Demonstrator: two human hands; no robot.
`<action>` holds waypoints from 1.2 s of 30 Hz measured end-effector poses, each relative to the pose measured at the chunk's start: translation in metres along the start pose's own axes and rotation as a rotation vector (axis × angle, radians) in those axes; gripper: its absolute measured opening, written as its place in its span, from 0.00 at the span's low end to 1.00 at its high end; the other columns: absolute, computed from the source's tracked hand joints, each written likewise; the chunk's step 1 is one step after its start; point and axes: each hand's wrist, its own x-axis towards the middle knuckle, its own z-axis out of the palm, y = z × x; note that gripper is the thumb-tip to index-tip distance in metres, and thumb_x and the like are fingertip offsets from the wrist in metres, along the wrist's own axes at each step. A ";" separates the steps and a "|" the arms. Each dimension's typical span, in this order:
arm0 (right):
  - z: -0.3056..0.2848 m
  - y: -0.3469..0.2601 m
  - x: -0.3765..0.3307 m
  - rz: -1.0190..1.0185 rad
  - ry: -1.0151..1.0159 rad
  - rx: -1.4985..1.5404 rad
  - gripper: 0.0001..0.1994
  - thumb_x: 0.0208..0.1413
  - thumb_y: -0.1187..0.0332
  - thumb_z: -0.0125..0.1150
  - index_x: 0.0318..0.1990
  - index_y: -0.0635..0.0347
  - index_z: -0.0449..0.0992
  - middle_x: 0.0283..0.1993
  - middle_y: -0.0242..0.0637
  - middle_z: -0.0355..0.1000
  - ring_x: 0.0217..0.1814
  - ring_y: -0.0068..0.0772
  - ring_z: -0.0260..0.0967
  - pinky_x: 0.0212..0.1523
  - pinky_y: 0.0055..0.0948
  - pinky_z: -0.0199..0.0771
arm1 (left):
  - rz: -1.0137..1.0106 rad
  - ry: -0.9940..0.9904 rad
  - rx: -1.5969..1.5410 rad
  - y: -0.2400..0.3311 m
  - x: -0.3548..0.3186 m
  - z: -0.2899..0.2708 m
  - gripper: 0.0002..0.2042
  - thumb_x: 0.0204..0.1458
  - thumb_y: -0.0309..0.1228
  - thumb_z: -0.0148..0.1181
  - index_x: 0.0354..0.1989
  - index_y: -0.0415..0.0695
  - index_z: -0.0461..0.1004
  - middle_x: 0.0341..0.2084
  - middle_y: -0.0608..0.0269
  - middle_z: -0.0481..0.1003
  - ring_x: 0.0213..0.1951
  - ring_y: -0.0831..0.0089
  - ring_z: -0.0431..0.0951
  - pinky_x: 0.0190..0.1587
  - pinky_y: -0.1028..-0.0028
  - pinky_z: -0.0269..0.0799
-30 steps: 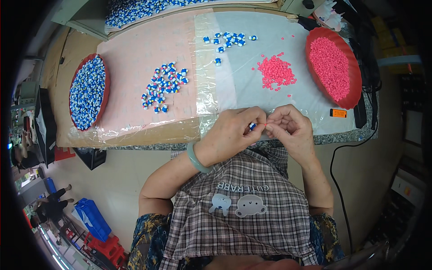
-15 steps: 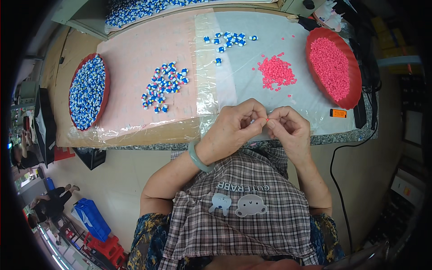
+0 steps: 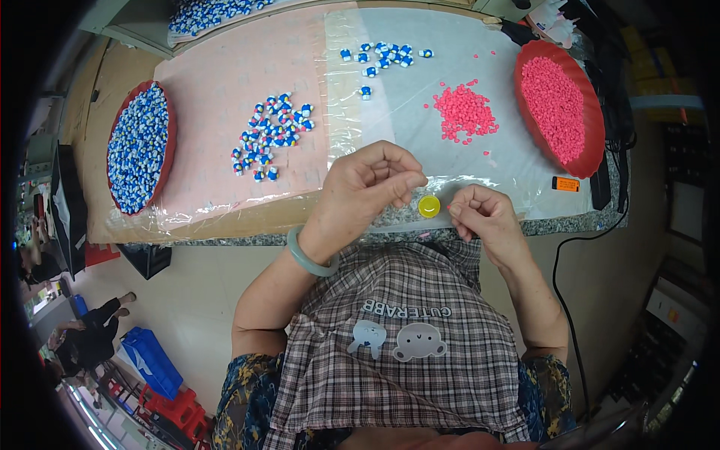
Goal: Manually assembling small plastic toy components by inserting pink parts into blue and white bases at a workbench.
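Nearest to me, at the counter's (image 3: 600, 217) front edge, both hands work close together with a small yellow round cap (image 3: 429, 205) lying between them on the stone rim. My left hand (image 3: 371, 187) is curled, fingers drawn together toward the thumb as if pinching something; what sits in that pinch is too small for me to make out. My right hand (image 3: 480, 216) is also closed in a fingertip pinch, with a speck of pink showing at the fingertips (image 3: 452, 211), probably one pink bead.

To do this step well, I judge the thing is to keep both pinches low over the edge, beside the yellow cap, so a dropped piece lands on the clear plastic sheet (image 3: 390, 97) and not the floor. I would hold the left piece steady and let the right do the fine alignment, pressing straight rather than at an angle.

Further out, a loose heap of blue-and-white pieces (image 3: 271, 135) lies to the left and a heap of pink beads (image 3: 465, 112) to the right. A smaller blue-and-white cluster (image 3: 386, 54) sits beyond them. At the flanks stand the red tray of blue-and-white pieces (image 3: 139, 146) and the red tray of pink beads (image 3: 559, 105).
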 end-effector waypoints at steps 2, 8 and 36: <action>0.002 0.004 0.002 0.054 0.003 -0.049 0.03 0.59 0.74 0.61 0.34 0.62 0.75 0.26 0.28 0.71 0.22 0.15 0.65 0.22 0.15 0.64 | 0.006 -0.015 -0.024 0.000 -0.001 -0.002 0.08 0.58 0.25 0.63 0.43 0.35 0.75 0.32 0.66 0.78 0.34 0.83 0.76 0.37 0.83 0.74; 0.007 0.000 0.006 0.104 0.021 -0.130 0.03 0.58 0.74 0.62 0.33 0.63 0.76 0.25 0.28 0.71 0.22 0.15 0.66 0.21 0.16 0.66 | -0.008 -0.014 -0.014 -0.008 -0.007 -0.006 0.11 0.58 0.22 0.61 0.48 0.34 0.75 0.35 0.63 0.79 0.35 0.82 0.77 0.41 0.82 0.76; 0.017 -0.026 -0.005 -0.011 -0.016 0.056 0.03 0.59 0.75 0.59 0.34 0.63 0.73 0.23 0.30 0.70 0.20 0.17 0.66 0.21 0.19 0.67 | -0.033 -0.060 -0.065 -0.014 -0.012 0.002 0.11 0.58 0.22 0.61 0.49 0.33 0.76 0.37 0.60 0.80 0.41 0.78 0.81 0.45 0.80 0.78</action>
